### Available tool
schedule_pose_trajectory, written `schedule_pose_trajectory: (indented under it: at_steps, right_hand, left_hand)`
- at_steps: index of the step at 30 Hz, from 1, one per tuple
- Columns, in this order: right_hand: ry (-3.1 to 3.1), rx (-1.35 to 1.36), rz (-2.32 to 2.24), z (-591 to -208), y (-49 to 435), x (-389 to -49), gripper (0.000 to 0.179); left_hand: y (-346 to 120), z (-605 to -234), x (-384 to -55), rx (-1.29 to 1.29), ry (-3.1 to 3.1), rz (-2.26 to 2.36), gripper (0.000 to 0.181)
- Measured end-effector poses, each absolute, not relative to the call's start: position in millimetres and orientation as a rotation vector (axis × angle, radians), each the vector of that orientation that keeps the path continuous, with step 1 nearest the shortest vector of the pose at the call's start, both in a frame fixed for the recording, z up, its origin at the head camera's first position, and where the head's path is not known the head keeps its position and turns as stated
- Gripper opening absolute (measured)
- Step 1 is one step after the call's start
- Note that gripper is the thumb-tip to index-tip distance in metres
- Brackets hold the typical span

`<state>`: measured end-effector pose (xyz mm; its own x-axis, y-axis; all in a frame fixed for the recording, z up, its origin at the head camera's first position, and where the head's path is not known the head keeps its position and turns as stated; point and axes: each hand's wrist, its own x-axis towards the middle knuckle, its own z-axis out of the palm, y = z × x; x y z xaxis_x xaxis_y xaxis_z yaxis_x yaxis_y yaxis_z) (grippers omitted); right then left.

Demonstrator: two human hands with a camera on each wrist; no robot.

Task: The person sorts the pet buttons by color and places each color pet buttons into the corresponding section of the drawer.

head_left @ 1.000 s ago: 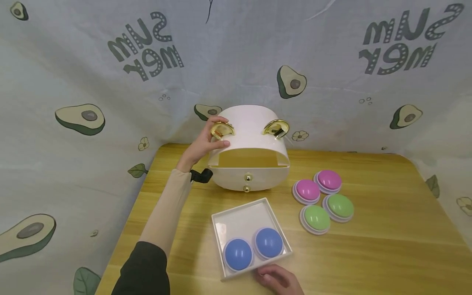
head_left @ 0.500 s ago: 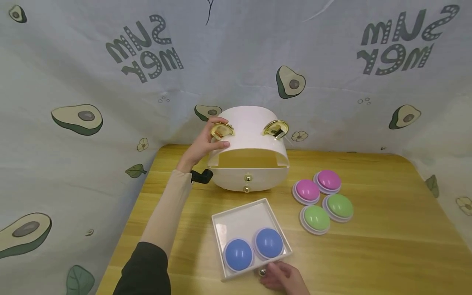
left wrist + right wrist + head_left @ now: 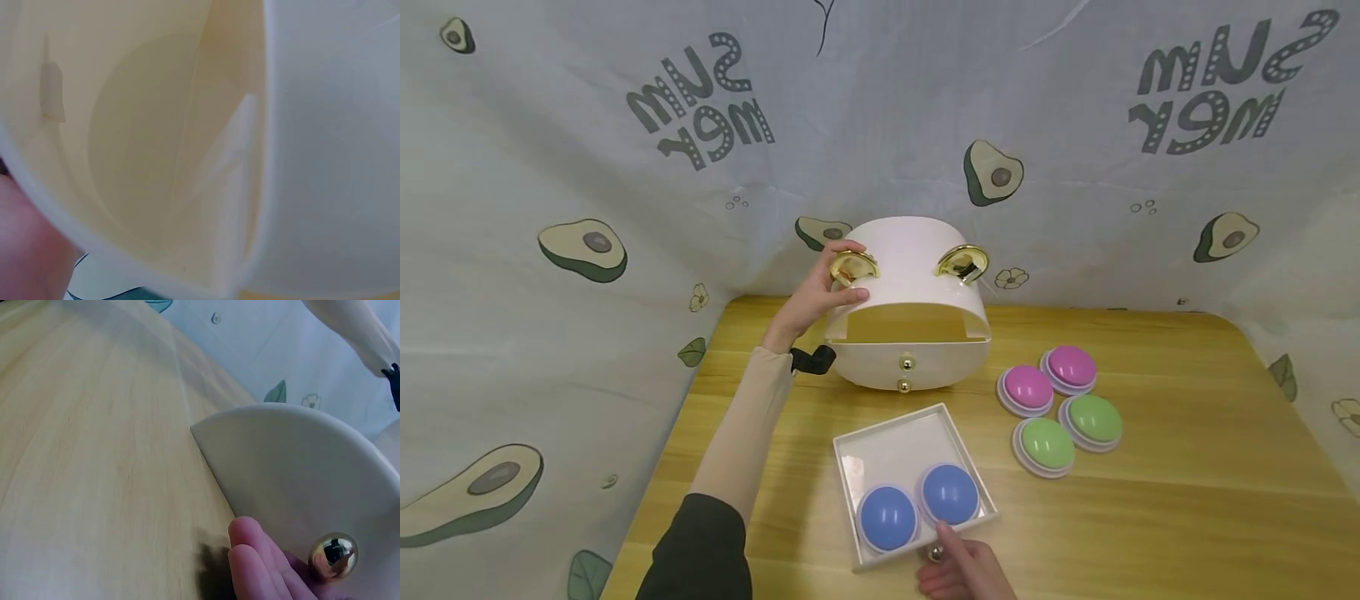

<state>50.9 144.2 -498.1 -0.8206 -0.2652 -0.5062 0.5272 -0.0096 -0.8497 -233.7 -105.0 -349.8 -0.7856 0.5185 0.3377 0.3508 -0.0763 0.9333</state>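
Observation:
My left hand [image 3: 812,302] holds a white frog-like storage box [image 3: 917,254] at its left gold ear [image 3: 853,267], thumb on the front and fingers behind. Part of this hand and the box's hollow inside [image 3: 137,137] show in the left wrist view. In front of the box lies a white drawer [image 3: 887,454] with two round blue domes [image 3: 887,518] in white rims. My right hand [image 3: 966,571] is at the drawer's near wall, thumb over its rim and fingers outside. Its fingers [image 3: 262,562] lie beside the gold knob [image 3: 333,557] in the right wrist view.
Right of the drawer, two pink domes [image 3: 1028,387] and two green domes [image 3: 1048,443] stand on the wooden table [image 3: 1180,467]. A hanging cloth [image 3: 880,117] with avocado prints rises behind and at the left. Two gold knobs [image 3: 907,363] sit on the box front.
My right hand has shifted off the drawer's knob, uncovering it, and its thumb has come up over the rim. The left hand, box and domes keep their places.

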Motion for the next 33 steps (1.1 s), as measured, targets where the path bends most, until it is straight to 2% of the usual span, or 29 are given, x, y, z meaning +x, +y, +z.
schedule_pose_trajectory:
  at_steps: [8,24,33]
  right_hand:
    - [1.718,0.342,-1.875,-495.8,143.2,47.9,0.07]
    - [1.698,0.265,-1.931,-492.5,156.9,31.2,0.066]
    - [1.733,0.259,-1.923,-476.9,168.9,21.6,0.06]
  left_hand:
    - [-104.8,-349.5,-234.4,0.976,2.034,2.0,0.057]
    - [-100.2,-351.1,-242.8,0.934,2.043,2.031,0.056]
    - [-96.5,-351.4,-247.4,0.917,2.073,2.037,0.058]
